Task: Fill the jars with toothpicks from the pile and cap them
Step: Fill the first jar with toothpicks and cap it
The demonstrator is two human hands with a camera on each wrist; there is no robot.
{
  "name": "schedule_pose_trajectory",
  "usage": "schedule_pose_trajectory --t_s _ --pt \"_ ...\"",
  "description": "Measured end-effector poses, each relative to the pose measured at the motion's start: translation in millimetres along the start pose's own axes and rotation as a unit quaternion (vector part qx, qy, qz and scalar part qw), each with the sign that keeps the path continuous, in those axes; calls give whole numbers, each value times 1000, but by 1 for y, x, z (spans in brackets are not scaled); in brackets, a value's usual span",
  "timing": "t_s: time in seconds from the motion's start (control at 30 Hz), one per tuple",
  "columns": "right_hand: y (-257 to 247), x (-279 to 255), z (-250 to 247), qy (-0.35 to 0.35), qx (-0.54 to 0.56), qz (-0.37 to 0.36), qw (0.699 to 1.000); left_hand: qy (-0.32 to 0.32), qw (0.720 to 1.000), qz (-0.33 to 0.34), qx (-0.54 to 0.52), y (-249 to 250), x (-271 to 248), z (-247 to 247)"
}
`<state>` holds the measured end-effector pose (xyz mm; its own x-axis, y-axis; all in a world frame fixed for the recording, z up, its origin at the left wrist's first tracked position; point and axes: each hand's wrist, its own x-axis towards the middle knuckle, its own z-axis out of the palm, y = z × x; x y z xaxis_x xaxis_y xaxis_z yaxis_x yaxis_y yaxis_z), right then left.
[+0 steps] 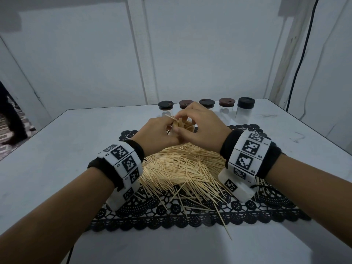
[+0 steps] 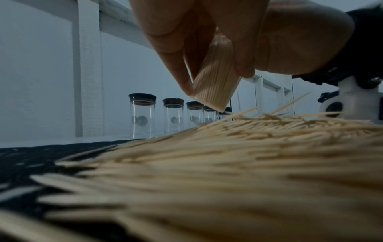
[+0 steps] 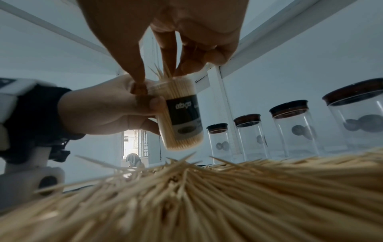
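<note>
A small clear jar (image 3: 182,114) with a dark label, packed with toothpicks, is held tilted above the toothpick pile (image 1: 182,168). My left hand (image 1: 162,134) grips it round the side; the same jar (image 2: 215,81) fills the left wrist view. My right hand (image 1: 198,124) is over the jar's mouth, its fingertips (image 3: 170,65) pinching a few toothpicks that stick out of the top. Several empty clear jars with dark caps (image 1: 206,103) stand in a row at the back of the table.
The pile lies on a black lace mat (image 1: 190,212) on a white table (image 1: 57,149). White walls close in behind the jars. A black cable (image 1: 299,60) hangs at the right. A person's legs (image 1: 11,115) show at the far left.
</note>
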<state>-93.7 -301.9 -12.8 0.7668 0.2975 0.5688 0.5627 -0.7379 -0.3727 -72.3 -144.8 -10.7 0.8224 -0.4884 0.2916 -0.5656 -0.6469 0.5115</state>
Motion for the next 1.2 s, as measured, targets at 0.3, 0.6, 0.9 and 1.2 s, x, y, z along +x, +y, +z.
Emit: schedule_pose_trajectory --t_s 0.3,0.6,0.9,1.2 --pt "-3 -1 -1 8 49 7 999 -17 1000 21 -4 1 -1 1" --pt "0 1 2 38 45 -19 998 -12 1000 13 -7 1 0 1" --pt "2 -1 -3 110 56 -29 992 12 999 2 -37 0 0 0" --pt "6 0 9 86 26 -63 994 31 997 -4 -77 3 -3 -1"
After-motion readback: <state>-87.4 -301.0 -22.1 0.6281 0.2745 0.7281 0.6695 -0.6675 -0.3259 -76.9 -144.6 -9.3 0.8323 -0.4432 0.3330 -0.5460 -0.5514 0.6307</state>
